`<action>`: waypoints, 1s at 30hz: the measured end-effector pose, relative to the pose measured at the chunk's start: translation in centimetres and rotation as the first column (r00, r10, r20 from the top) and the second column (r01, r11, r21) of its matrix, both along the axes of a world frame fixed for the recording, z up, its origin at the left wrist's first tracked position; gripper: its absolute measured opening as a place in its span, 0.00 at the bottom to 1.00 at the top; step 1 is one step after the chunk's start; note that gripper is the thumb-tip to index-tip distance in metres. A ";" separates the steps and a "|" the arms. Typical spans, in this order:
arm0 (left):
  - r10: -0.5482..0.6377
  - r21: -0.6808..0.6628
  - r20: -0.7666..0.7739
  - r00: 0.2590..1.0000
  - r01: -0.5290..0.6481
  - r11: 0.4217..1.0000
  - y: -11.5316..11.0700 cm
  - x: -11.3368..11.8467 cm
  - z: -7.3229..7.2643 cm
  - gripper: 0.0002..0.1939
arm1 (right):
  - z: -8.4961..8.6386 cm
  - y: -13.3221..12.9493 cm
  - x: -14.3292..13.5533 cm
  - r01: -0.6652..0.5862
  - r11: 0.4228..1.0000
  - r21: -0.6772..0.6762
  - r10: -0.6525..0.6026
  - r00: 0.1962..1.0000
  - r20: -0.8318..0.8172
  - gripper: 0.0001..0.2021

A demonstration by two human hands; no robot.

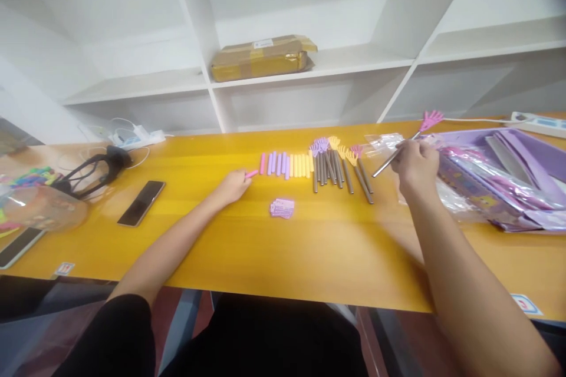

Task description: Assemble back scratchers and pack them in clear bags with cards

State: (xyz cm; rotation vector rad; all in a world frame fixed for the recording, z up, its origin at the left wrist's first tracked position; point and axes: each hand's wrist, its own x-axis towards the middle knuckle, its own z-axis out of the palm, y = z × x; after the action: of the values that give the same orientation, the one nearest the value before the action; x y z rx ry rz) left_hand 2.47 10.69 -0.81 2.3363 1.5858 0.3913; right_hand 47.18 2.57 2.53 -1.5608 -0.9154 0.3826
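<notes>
My left hand [235, 186] is closed on a short pink tube [252, 174], beside another pink tube [262, 164] at the left end of a row. That row continues with several purple tubes [277, 164] and several yellow tubes [301, 165]. My right hand [416, 164] grips a back scratcher with a pink hand-shaped head [431, 120] and a metal rod, held tilted above the table. Between my hands lies a group of back scratchers [327, 168] with purple, yellow and pink heads. A small stack of pink cards [282, 208] rests nearer to me.
At right stands a purple box [481, 188] holding plastic-wrapped items, with clear bags [384, 142] beside it. A phone [141, 203], black glasses-like straps [95, 171] and a clear tub [48, 206] are at left. A cardboard box [263, 59] sits on the white shelf [354, 56].
</notes>
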 end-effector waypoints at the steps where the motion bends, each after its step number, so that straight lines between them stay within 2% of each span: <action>1: -0.029 0.004 0.027 0.999 0.029 1.000 -0.9 -0.7 -0.2 0.09 | 0.3 0.2 -1.4 -0.051 0.998 0.025 0.052 0.997 -0.052 0.09; 3: -0.066 0.036 0.073 0.995 0.064 0.997 -2.0 -1.6 -0.6 0.11 | 0.7 0.3 -4.8 -0.156 0.987 0.041 0.160 0.979 -0.128 0.10; 5: -0.059 0.101 0.153 0.986 0.044 0.994 -1.6 -1.8 -0.8 0.13 | 0.7 0.2 -8.5 -0.300 0.952 0.055 0.305 0.930 -0.205 0.10; 7: -0.025 0.128 0.298 0.954 -0.014 0.992 0.0 -1.2 -1.0 0.13 | 0.4 0.0 -11.7 -0.389 0.914 0.110 0.404 0.872 -0.277 0.11; 10: 0.024 0.034 0.466 0.884 -0.045 0.998 3.1 0.4 -1.3 0.12 | -0.6 -0.5 -14.1 -0.372 0.906 0.203 0.421 0.844 -0.332 0.13; 12: 0.070 -0.023 0.516 0.854 -0.069 0.997 4.5 1.6 -1.7 0.16 | -1.3 -0.6 -14.0 -0.319 0.913 0.253 0.398 0.831 -0.388 0.14; 15: 0.177 -0.102 0.604 0.777 -0.144 0.984 5.0 2.8 -2.5 0.18 | -2.0 -0.8 -12.6 -0.269 0.920 0.286 0.379 0.800 -0.465 0.17; 18: 0.271 -0.191 0.670 0.691 -0.193 0.963 4.3 3.1 -3.2 0.19 | -2.1 -0.9 -11.4 -0.248 0.924 0.293 0.368 0.788 -0.494 0.19; 22: 0.328 -0.307 0.719 0.612 -0.145 0.941 3.0 2.9 -3.1 0.21 | -1.8 -1.1 -11.1 -0.224 0.921 0.318 0.366 0.775 -0.514 0.21; 26: 0.318 -0.341 0.735 0.599 -0.078 0.937 2.6 2.8 -2.1 0.21 | -1.5 -1.4 -11.6 -0.252 0.907 0.337 0.399 0.768 -0.501 0.19; 30: 0.273 -0.310 0.716 0.642 -0.059 0.949 2.7 2.8 -0.9 0.22 | -1.5 -1.7 -12.1 -0.291 0.896 0.337 0.428 0.771 -0.472 0.20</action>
State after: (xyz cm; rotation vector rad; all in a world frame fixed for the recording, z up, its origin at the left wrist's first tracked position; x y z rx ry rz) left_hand 5.31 13.35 -1.71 1.4871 1.3022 0.9848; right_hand 35.08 0.87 1.04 -0.9548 -0.7752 0.9035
